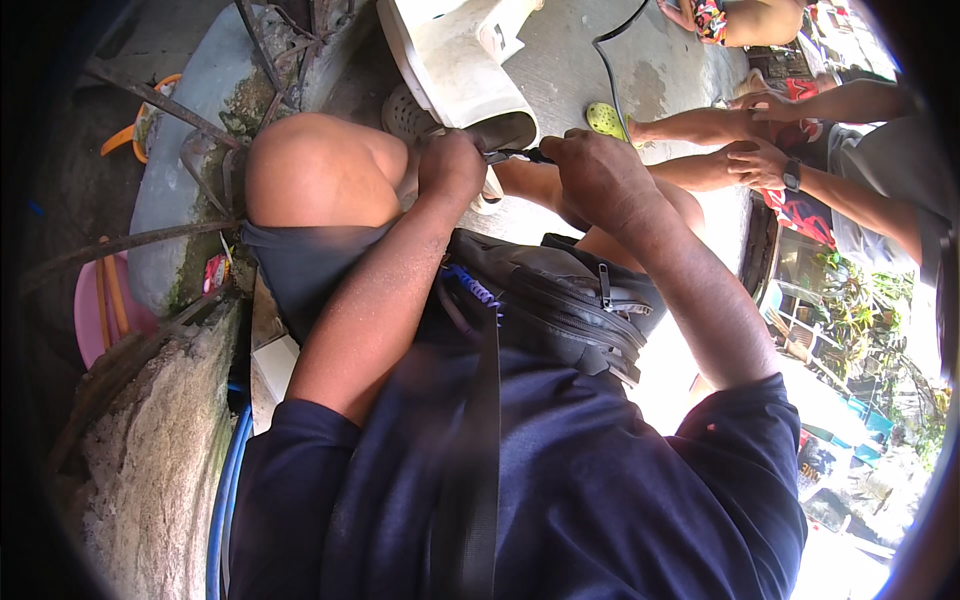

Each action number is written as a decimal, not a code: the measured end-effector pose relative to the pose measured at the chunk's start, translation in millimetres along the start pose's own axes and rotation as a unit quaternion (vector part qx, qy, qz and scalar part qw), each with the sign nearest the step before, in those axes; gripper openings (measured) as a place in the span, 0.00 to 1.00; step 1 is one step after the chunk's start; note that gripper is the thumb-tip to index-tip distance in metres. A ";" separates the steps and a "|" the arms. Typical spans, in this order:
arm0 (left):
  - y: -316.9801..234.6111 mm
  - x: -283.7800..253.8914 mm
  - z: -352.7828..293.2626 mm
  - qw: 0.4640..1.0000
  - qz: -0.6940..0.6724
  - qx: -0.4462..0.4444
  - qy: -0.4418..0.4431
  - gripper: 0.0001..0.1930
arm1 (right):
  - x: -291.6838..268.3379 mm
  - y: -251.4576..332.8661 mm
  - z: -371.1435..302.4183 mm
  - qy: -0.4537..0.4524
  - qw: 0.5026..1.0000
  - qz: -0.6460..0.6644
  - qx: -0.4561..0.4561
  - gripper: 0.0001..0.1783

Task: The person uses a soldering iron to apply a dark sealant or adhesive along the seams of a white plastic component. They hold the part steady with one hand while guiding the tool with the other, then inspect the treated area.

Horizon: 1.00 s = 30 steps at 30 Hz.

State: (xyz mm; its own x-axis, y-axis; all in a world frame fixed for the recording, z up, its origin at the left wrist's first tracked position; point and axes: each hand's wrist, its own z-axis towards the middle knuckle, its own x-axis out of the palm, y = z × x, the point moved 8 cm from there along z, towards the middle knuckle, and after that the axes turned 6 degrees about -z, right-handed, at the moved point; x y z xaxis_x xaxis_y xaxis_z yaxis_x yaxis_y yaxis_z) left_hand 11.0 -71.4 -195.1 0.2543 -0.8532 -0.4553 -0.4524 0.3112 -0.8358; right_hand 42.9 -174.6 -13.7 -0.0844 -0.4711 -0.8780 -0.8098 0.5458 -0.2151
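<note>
In front of my knees, my left hand (450, 168) and my right hand (598, 182) are both closed on a thin black cable (516, 155). A short dark stretch of it with a pale glint spans the gap between my fists. What lies inside the fingers is hidden. Just beyond my hands stands a white plastic housing (455, 65) with a curved, open lower end. Another black cord (603, 60) drops from the top edge to behind my right hand; whether it joins the held cable, I cannot tell.
A black bag (560, 290) rests at my waist. On the right sits another person (850, 190) with hands on the knees and a yellow-green clog (605, 120). Rusty metal bars (165, 105), a rough concrete edge (165, 450) and a pink basin (92, 310) are on the left.
</note>
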 end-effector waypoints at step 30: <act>-2.0 1.8 0.3 1.000 0.006 0.006 0.010 0.08 | -11.7 -11.3 -2.7 0.018 0.999 -0.012 0.029 0.18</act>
State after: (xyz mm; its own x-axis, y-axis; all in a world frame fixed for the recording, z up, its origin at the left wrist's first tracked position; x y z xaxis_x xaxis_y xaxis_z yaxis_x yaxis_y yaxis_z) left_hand 12.6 -73.4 -194.3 0.2326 -0.8574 -0.4591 -0.4449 0.3259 -0.8342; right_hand 51.4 -177.2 0.1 -0.0878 -0.5085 -0.8566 -0.7764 0.5737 -0.2610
